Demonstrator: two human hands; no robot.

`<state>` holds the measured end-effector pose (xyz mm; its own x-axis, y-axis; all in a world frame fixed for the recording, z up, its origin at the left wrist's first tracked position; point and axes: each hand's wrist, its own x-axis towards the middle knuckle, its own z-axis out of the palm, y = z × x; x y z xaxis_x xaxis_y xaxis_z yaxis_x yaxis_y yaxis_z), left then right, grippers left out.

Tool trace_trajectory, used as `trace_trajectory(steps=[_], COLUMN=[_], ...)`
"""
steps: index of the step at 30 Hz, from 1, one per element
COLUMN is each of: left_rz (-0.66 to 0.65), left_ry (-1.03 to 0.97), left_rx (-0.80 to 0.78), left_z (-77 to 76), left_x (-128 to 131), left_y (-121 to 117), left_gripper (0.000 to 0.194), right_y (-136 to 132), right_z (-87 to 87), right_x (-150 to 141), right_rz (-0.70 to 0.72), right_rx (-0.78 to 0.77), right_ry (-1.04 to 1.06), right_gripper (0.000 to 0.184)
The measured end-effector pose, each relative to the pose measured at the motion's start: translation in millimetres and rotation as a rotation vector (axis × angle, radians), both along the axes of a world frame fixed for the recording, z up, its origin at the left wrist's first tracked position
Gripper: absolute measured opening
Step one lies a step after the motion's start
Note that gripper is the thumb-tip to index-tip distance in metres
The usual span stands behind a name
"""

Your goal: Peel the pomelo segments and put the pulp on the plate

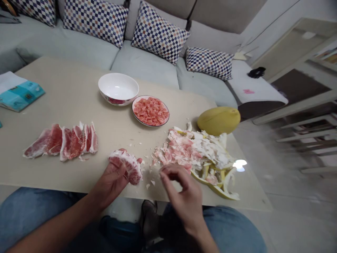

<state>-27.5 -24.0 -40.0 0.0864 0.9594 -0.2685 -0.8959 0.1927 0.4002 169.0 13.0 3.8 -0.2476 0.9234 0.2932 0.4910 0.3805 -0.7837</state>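
My left hand (113,179) is wrapped around a chunk of red pomelo (129,167) with white pith on it, just over the table's near edge. To its right my right hand (184,193) is closed, thumb and index fingertips together in a pinch; anything between them is too small to make out. Beyond that hand lies a heap of pomelo peel, pith and membrane scraps (210,151). Several pomelo segments (65,140) rest in a row on the left. A plate (150,124) holds peeled red pulp (151,110) near the table's middle.
A white bowl (118,88) stands beside the plate. One whole yellow pomelo (219,120) sits behind the scraps. At the far left is a blue and white packet (21,92). Past the table (65,84) runs a sofa (147,66) with checkered cushions (159,33).
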Motion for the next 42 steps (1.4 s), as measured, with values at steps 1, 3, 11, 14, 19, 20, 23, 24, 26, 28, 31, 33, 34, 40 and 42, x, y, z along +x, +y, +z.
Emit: trace_trajectory(steps=[1, 3, 11, 14, 19, 20, 23, 24, 26, 28, 31, 33, 34, 40, 42], left_rz=[-0.010, -0.029, -0.071, -0.039, -0.031, -0.027, 0.006, 0.019, 0.031, 0.024, 0.018, 0.021, 0.023, 0.008, -0.012], left_ry=[-0.014, -0.034, -0.066, -0.029, 0.019, 0.029, 0.068, 0.083, 0.109, 0.121, 0.125, 0.128, 0.129, 0.096, 0.079], left_rx=[-0.002, -0.018, -0.003, -0.014, 0.015, 0.029, 0.035, 0.027, 0.009, 0.017, 0.044, 0.039, 0.035, 0.038, 0.042], left_z=[-0.2, 1.6, 14.5, 14.8, 16.7, 17.0, 17.7, 18.2, 19.6, 21.0, 21.2, 20.1, 19.3, 17.5, 18.6], left_x=[-1, -3, -3, -2, -1, -1, -2, -2, -2, -3, -3, -2, -2, -1, -2], left_y=[0, 0, -1, -1, -2, -3, -5, -6, -7, -8, -10, -11, -11, -9, -8], left_gripper=[0.030, 0.037, 0.026, 0.025, 0.033, 0.036, 0.045, 0.048, 0.050, 0.049, 0.045, 0.045, 0.045, 0.041, 0.042], right_y=[10, 32, 48, 26, -10, -13, -17, -17, -16, -17, -19, -20, -20, -16, -14], right_z=[-2.9, -11.5, -22.0, -12.0, 1.3, 3.0, 7.2, 8.5, 10.5, 11.3, 9.8, 7.6, 6.4, 5.5, 8.8], right_x=[11, 33, 45, 16, -30, -36, -45, -46, -46, -46, -47, -48, -49, -52, -51], right_rz=[-0.081, -0.192, -0.225, -0.089, 0.208, 0.218, 0.226, 0.232, 0.242, 0.243, 0.227, 0.209, 0.199, 0.135, 0.125], right_rx=[0.061, 0.174, 0.325, 0.205, -0.045, -0.063, -0.092, -0.101, -0.106, -0.101, -0.090, -0.088, -0.088, -0.161, -0.217], right_ry=[-0.052, -0.255, -0.593, -0.336, -0.013, 0.002, -0.018, -0.038, -0.080, -0.116, -0.162, -0.174, -0.172, -0.079, -0.026], right_gripper=[0.005, 0.019, 0.022, 0.015, 0.012, 0.012, 0.008, 0.010, 0.013, 0.014, 0.016, 0.017, 0.017, 0.012, 0.012])
